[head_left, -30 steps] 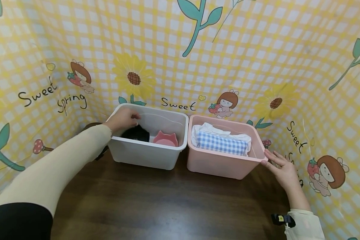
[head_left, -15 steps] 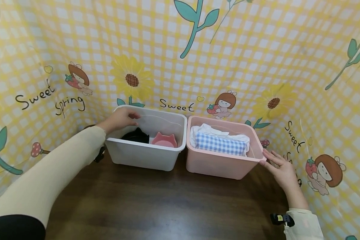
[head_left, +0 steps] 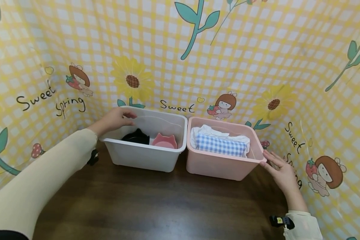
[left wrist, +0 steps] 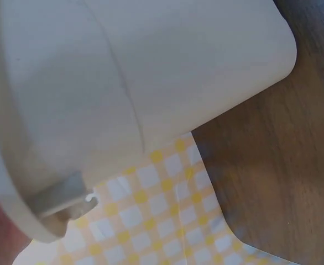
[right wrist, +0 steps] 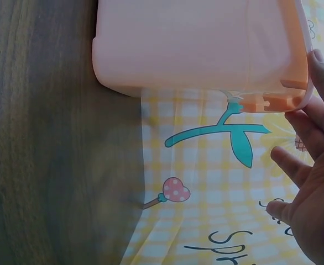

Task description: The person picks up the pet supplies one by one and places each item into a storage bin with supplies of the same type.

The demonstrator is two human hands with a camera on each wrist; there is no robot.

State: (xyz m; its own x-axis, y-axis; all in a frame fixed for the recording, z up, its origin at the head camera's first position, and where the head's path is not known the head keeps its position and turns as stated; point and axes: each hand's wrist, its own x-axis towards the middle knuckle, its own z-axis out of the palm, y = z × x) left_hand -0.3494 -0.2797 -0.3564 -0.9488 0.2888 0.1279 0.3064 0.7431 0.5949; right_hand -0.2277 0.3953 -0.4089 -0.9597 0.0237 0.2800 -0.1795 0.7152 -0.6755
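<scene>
My left hand (head_left: 115, 119) is over the left end of a white plastic bin (head_left: 144, 155), its fingers loosely bent and holding nothing. Inside that bin lie a black cat-eared bowl (head_left: 137, 137) and, to its right, a pink cat-eared bowl (head_left: 165, 141). In the left wrist view, the bin's outer end wall (left wrist: 167, 61) fills most of the picture. My right hand (head_left: 283, 171) touches the right front rim corner of a pink plastic bin (head_left: 219, 166) with mostly straight fingers and thumb. A blue-and-white checked cloth bundle (head_left: 222, 144) with a white ruffled edge lies in the pink bin.
Both bins stand side by side on a dark brown wooden table (head_left: 156, 206), a narrow gap between them. A yellow checked, printed sheet (head_left: 168, 60) rises close behind them and along both sides.
My left hand has shifted left, away from the black bowl, and more of that bowl shows. The right hand stays at the pink bin's corner.
</scene>
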